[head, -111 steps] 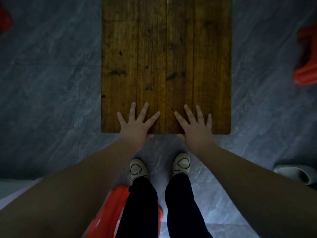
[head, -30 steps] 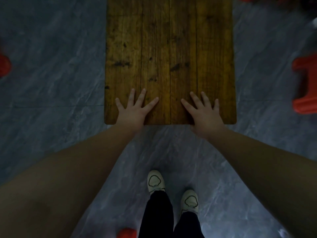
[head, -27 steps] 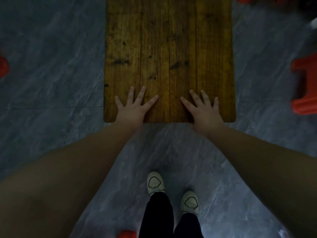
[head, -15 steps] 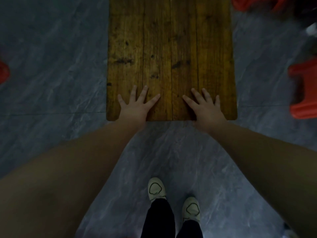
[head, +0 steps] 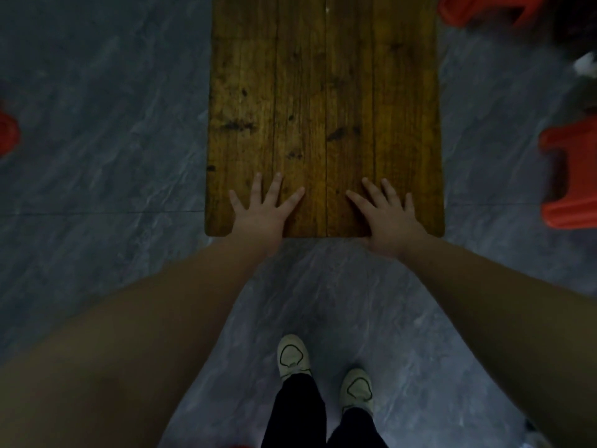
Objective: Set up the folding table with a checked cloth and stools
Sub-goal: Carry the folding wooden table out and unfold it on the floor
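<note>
Nearest the wearer, low in view: two pale shoes (head: 292, 357) under black trousers (head: 297, 412), staggered, left foot ahead. Some seconds ago they stood level and close beneath the table's edge, with a red stool just behind; only a red sliver (head: 237, 445) of it remains at the bottom edge.

Floor (head: 97, 124): grey stone-look tile, marbled, one grout line running crosswise.

Left hand (head: 258, 215) and right hand (head: 386, 215): both flat, fingers straight and spread, palms down on the table's near end, gripping nothing, placed as before.

Folding table (head: 323, 92): rectangular top with rounded near corners, dark amber wood planks, knotted and stained, with a seam down the middle. Its long axis runs straight away from the person, with the short near edge square to them. The far end is cut off by the frame.

Red stool (head: 571, 176): glossy plastic, on the floor right of the table, apart from it.

Second red stool (head: 481, 9): at the top edge, right of the table, more in view than before.

Red shape (head: 6, 132): at the left edge, too cropped to identify.
</note>
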